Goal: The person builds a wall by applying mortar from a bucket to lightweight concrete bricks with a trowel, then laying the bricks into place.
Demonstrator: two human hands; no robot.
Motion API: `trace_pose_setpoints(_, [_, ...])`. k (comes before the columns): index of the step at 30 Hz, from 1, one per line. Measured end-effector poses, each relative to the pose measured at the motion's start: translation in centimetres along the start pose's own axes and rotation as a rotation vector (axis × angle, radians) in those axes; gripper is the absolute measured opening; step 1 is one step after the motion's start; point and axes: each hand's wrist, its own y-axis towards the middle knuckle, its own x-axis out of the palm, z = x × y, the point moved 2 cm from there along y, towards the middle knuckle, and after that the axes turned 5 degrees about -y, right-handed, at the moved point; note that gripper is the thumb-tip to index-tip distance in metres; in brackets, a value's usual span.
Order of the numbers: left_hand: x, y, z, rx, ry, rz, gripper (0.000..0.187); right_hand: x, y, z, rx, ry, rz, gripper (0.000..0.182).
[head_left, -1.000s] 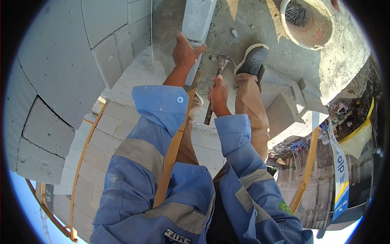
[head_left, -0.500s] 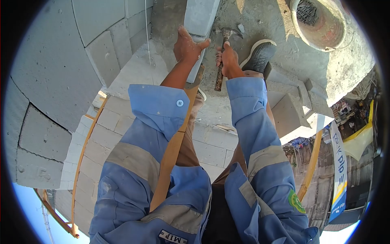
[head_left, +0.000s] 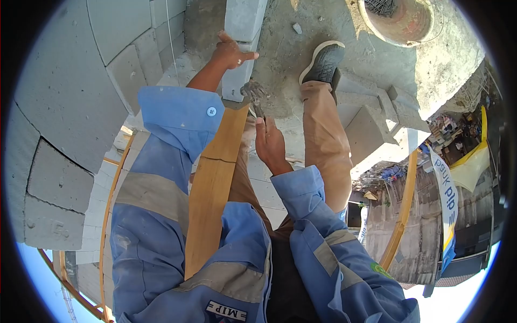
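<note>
My left hand [head_left: 230, 55] rests against a narrow light-grey block [head_left: 245, 21] at the top centre. Its thumb stretches across the block and its index finger points away, spread apart; the other fingers are partly hidden. My right hand [head_left: 270, 142] is wrapped round the handle of a hammer [head_left: 254, 91], whose worn, dusty head is raised beside the near end of the lower block [head_left: 235, 81]. A yellow-brown wooden board [head_left: 218, 145] with a crack across it runs from that end down between my left arm and leg.
Nails fill part of a dirty bucket [head_left: 401, 24] at the upper right. A grey block wall [head_left: 64, 107] rises at left, with a thin string [head_left: 170, 37] in front. My shoe [head_left: 325, 62] stands on the concrete. Cut blocks [head_left: 371, 126] lie at a ledge above rooftops.
My right hand has lifted the hammer from the floor and brought it down-left towards the block's end. The view has shifted, and more of the board shows.
</note>
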Motion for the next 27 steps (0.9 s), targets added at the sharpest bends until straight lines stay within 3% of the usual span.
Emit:
trace_pose_setpoints(3, [-0.5, -0.1, -1.3, 0.103, -0.105, -0.039, 0.147, 0.3, 0.5, -1.2, -0.068, -0.057, -0.026, 0.039])
trace_pose_setpoints(5, [-1.1, -0.5, -1.1, 0.070, -0.121, -0.055, 0.146, 0.3, 1.3, -2.0, -0.141, -0.030, 0.052, 0.041])
trace_pose_setpoints(7, [-0.2, -0.7, -1.6, 0.030, -0.144, -0.086, 0.145, -0.3, 1.5, -3.6, -0.098, -0.061, -0.001, 0.040])
trace_pose_setpoints(9, [0.2, -0.2, -1.8, 0.089, -0.049, 0.115, 0.138, -0.3, 1.8, -4.0, -0.065, -0.089, -0.043, 0.038])
trace_pose_setpoints(15, [0.0, -0.8, -1.6, 0.038, -0.118, 0.161, 0.139, 1.3, 1.7, -1.9, -0.138, -0.305, -0.087, 0.043])
trace_pose_setpoints(18, [0.1, -0.9, -1.6, 0.020, -0.108, 0.181, 0.141, 0.3, 1.2, -2.8, -0.132, -0.247, -0.090, 0.042])
trace_pose_setpoints(20, [0.8, -0.6, -2.4, 0.056, -0.172, 0.187, 0.140, -0.8, 0.7, -4.3, -0.248, 0.006, 0.069, 0.038])
trace_pose_setpoints(23, [0.6, 0.4, -2.6, 0.095, -0.214, 0.206, 0.139, -1.0, 0.3, -4.2, -0.370, 0.092, 0.165, 0.038])
trace_pose_setpoints(27, [-0.2, -0.8, -1.5, 0.002, -0.138, 0.160, 0.137, 1.7, 1.7, -1.3, -0.220, -0.092, 0.038, 0.039])
